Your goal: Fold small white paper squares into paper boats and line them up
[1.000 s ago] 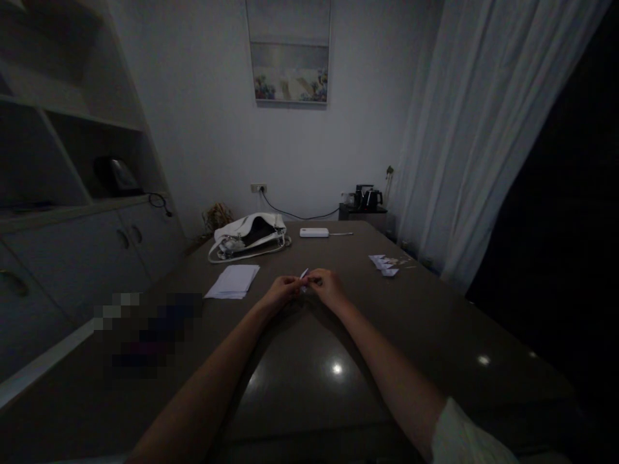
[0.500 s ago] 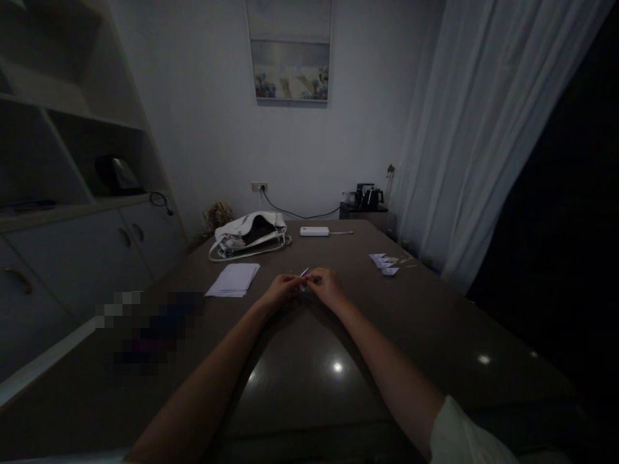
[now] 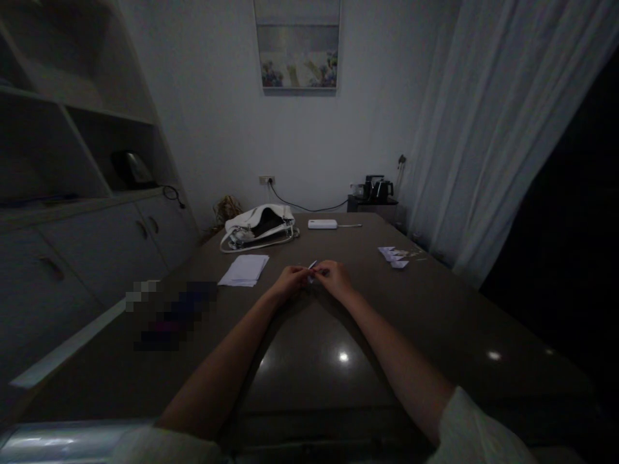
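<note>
My left hand (image 3: 291, 281) and my right hand (image 3: 335, 278) meet above the middle of the table, fingertips pinched together. Between them is a small piece of white paper (image 3: 313, 265), mostly covered by the fingers; its exact shape is hidden. To the left of my hands lies a stack of white paper sheets (image 3: 245, 269). Over on the right rest several small folded white papers (image 3: 393, 256), with tiny pale bits scattered beside them.
A white handbag (image 3: 261, 227) stands open at the back left of the brown table (image 3: 309, 380). A white power bank (image 3: 322, 224) with a short cable lies near the far edge. Left of my arm is a blurred-out patch (image 3: 178, 316). A pale curtain (image 3: 464, 129) hangs at the right.
The whole view has shifted slightly, so things appear a little further right and higher. Both hands keep pinching the paper in nearly the same pose.
</note>
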`<state>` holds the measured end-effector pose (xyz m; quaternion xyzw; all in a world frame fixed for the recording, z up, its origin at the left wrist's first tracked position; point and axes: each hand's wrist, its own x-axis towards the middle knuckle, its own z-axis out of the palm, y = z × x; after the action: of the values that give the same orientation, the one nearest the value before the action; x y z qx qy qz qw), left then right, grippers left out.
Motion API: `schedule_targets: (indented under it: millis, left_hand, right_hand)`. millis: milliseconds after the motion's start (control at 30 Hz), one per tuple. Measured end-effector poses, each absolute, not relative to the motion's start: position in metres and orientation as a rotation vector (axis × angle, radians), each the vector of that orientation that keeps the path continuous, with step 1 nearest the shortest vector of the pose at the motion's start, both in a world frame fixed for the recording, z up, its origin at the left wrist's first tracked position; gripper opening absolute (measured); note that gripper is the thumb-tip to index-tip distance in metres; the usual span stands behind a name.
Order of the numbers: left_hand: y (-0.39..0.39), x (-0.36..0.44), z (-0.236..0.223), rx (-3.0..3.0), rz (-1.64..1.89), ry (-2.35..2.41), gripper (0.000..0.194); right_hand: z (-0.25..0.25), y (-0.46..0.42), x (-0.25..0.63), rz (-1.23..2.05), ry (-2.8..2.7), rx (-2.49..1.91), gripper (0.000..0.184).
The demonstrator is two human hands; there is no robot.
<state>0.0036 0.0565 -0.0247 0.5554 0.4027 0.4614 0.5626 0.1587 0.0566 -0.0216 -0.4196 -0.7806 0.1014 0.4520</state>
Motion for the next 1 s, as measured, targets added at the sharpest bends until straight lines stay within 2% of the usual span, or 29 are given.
schedule_targets:
  millis: [1000]
  left_hand:
    - [0.0577,0.0065,-0.0219,1.253,1.143,0.93,0.034]
  right_hand:
    - [-0.0208,0.0565,0.157,0.292,-1.931,-1.013,0.013]
